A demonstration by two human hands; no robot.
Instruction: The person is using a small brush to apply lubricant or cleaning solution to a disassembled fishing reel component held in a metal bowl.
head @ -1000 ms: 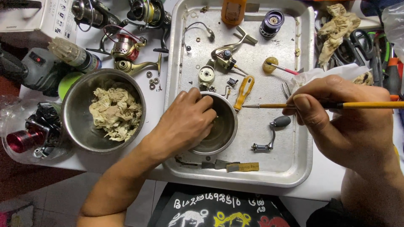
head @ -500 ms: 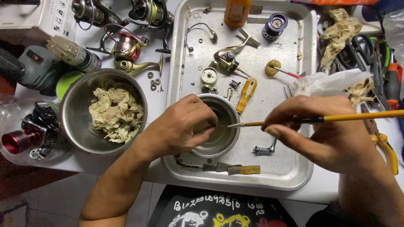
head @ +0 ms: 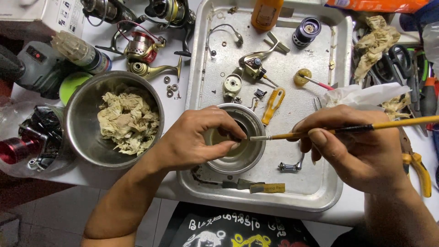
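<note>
My left hand (head: 199,139) pinches a small part over a small steel bowl (head: 249,155) that holds a little yellowish liquid. The bowl stands at the front of a metal tray (head: 315,192). My right hand (head: 361,146) grips a thin yellow-handled paintbrush (head: 402,122), held level, with its pale tip (head: 256,137) touching the part at my left fingertips. The part itself is mostly hidden by my fingers.
Loose reel parts lie on the tray: a yellow handle piece (head: 273,104), a gear body (head: 252,66), a dark spool (head: 306,31), a crank (head: 290,165). A large steel bowl (head: 77,132) of crumpled tissue sits left. Fishing reels (head: 141,45) at back left, pliers (head: 418,169) and scissors right.
My right hand has swung the brush leftward from beside the tray until its tip reaches the part in my left hand. My left hand has lifted slightly from inside the bowl.
</note>
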